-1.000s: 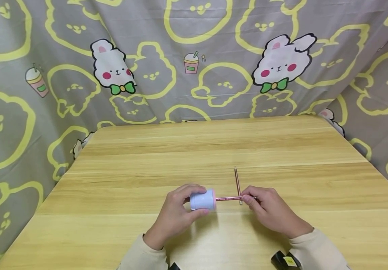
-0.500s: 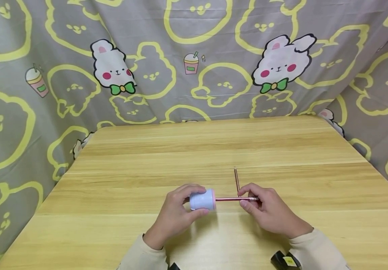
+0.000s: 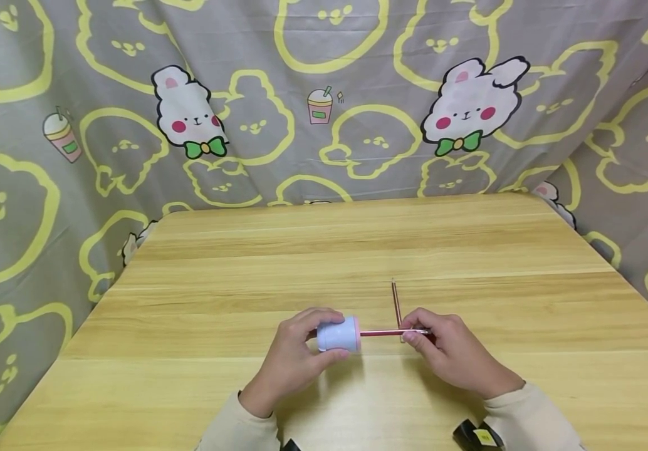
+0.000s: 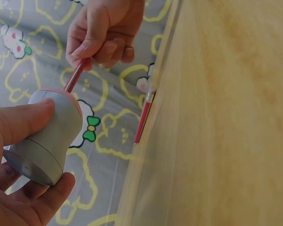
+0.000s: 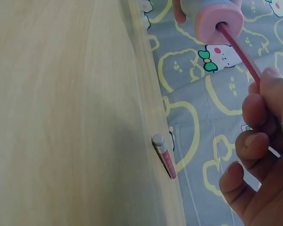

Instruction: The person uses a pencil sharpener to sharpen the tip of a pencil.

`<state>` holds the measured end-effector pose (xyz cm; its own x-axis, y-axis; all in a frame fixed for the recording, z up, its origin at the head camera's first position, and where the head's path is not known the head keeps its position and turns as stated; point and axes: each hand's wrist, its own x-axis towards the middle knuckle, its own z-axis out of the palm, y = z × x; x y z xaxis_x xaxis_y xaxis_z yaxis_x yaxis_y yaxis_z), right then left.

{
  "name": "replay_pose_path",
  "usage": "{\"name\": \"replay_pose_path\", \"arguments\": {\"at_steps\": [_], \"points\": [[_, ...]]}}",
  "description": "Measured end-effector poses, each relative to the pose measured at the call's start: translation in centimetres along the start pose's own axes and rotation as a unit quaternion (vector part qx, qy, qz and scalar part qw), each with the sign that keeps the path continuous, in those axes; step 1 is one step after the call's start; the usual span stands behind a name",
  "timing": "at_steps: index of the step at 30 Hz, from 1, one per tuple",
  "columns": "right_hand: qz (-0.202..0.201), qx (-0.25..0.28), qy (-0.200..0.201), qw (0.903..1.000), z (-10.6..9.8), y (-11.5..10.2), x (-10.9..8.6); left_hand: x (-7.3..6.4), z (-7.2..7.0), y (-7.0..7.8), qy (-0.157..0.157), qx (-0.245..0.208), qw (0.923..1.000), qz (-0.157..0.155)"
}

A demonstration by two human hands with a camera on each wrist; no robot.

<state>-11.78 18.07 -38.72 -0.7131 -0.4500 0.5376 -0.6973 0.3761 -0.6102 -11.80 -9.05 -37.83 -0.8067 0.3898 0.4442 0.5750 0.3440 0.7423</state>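
Right hand, shifted slightly, pinches pencil, left hand grips sharpener, far table edge well apart.

We see a table with a pale, yellowish wood-grain top, its lighter and darker bands running from left to right. We can follow its straight far edge and its left and right edges, which spread apart towards us; the near edge is out of our view. On the top, a little right of the middle, we find a red pencil lying flat, its point towards the far side and its pale eraser towards the near side. Between eraser and red barrel we make out a silvery band.
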Motion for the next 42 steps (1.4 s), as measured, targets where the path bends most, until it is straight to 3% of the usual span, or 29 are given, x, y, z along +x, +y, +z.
{"name": "replay_pose_path", "arguments": {"at_steps": [10,20,25,32,42], "points": [[-0.011,-0.059,0.022,0.9980,0.16,0.19,0.01,-0.02,0.02,0.20,-0.002,-0.003,1.0000,0.001],[0.014,-0.019,0.006,0.9997,0.13,-0.15,-0.03,-0.06,-0.01,0.28,0.001,0.001,1.0000,-0.003],[-0.001,-0.003,-0.004,1.0000,0.14,-0.05,0.01,-0.08,-0.04,0.27,0.001,0.000,1.0000,-0.002],[-0.031,-0.030,0.009,0.9990,0.29,0.28,0.04,-0.08,-0.02,0.16,-0.001,0.002,1.0000,0.006],[-0.013,-0.065,0.007,0.9977,0.18,0.09,0.01,-0.04,-0.02,0.15,-0.003,0.006,0.9998,0.020]]}}
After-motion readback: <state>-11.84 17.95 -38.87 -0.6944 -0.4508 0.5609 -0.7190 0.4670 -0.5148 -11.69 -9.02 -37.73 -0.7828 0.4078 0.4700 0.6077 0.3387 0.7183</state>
